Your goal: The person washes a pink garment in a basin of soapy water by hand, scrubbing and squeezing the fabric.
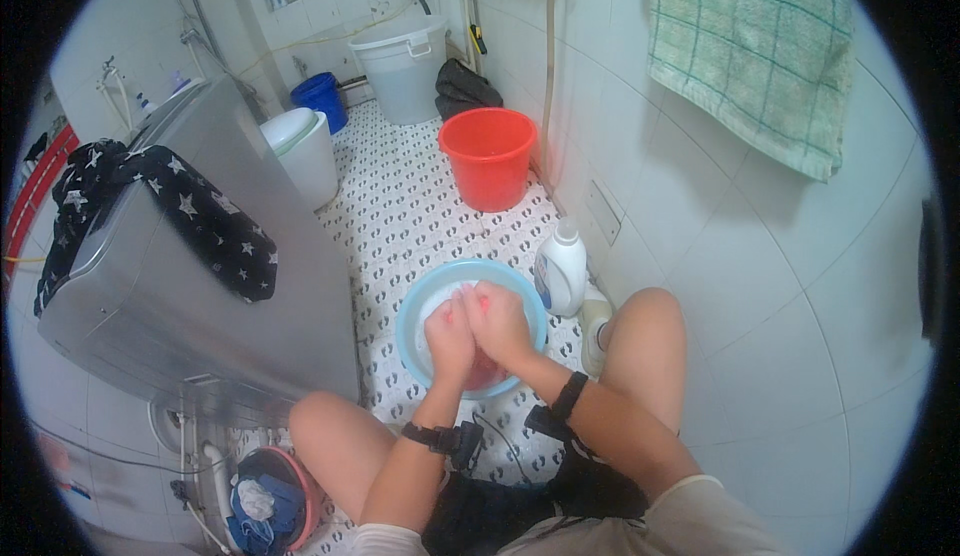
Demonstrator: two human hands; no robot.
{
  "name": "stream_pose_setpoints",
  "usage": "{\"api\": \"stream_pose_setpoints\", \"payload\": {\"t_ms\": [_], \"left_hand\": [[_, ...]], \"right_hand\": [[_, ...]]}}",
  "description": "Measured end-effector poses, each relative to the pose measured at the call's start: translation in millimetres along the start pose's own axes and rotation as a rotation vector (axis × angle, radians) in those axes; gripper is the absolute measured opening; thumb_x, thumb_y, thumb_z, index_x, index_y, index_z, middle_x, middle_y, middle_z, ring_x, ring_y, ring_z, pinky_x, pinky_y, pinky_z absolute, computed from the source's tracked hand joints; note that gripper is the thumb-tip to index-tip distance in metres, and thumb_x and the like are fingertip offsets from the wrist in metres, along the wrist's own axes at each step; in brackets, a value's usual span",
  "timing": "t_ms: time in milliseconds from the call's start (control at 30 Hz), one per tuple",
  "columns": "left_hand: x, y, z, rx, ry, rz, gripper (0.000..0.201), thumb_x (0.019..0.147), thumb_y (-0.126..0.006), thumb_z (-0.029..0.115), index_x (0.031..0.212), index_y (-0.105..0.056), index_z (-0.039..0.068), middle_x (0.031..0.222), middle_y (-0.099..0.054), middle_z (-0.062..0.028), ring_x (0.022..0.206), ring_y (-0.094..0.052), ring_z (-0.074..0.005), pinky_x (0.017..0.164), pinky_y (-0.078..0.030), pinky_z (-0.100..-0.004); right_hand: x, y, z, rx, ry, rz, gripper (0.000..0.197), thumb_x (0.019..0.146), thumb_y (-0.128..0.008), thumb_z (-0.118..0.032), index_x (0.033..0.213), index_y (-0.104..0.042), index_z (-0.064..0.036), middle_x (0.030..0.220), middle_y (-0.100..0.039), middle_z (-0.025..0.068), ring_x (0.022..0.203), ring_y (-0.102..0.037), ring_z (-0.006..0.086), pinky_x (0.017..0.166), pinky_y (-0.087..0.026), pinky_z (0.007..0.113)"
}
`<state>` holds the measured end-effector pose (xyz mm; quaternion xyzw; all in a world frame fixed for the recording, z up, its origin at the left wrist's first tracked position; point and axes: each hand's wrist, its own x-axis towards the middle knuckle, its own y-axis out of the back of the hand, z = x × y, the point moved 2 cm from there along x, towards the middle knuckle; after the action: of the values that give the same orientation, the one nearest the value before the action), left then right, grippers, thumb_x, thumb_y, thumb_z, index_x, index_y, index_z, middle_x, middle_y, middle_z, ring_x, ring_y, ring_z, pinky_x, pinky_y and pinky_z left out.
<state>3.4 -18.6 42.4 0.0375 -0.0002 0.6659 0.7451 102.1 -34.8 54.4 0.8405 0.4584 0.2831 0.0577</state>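
Cloth: one pink piece [480, 368] in blue basin [412, 308], under both hands
Left grip [449, 340]: closed on cloth
Right grip [497, 322]: closed on cloth
Bottles: one, white [562, 270]

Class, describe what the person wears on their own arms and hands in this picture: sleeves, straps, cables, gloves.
Both forearms are bare, with no gloves on the left hand or right hand. Each wrist carries a black strap: the left wrist strap holds a small black device with a thin cable trailing off; the right wrist strap is a plain band. Light short sleeves show at the upper arms.
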Motion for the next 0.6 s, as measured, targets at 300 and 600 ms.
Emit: {"api": "stream_pose_setpoints", "payload": {"t_ms": [300,600], "left_hand": [[7.7,8.8,-5.3,-0.026,-0.135,0.112,0.048,0.104,-0.052,0.030,0.070,-0.062,-0.002,0.061,-0.056,-0.0005,0.060,-0.046,-0.0073,0.053,-0.039,-0.0304],[13.8,13.9,-17.6,-0.024,-0.143,0.168,0.049,0.105,-0.049,0.029,0.067,-0.060,0.000,0.057,-0.052,0.0006,0.057,-0.042,-0.0068,0.051,-0.037,-0.0309]], "right_hand": [[-2.6,-6.4,-14.1,0.029,0.055,-0.040,0.038,0.097,-0.058,-0.022,0.070,-0.056,0.0047,0.062,-0.054,0.0237,0.054,-0.051,0.0324,0.056,-0.041,0.043],[-6.6,-13.2,-17.3,0.019,0.070,-0.041,0.040,0.095,-0.059,-0.026,0.068,-0.054,0.0023,0.065,-0.057,0.0258,0.061,-0.058,0.0458,0.056,-0.044,0.050]]}}
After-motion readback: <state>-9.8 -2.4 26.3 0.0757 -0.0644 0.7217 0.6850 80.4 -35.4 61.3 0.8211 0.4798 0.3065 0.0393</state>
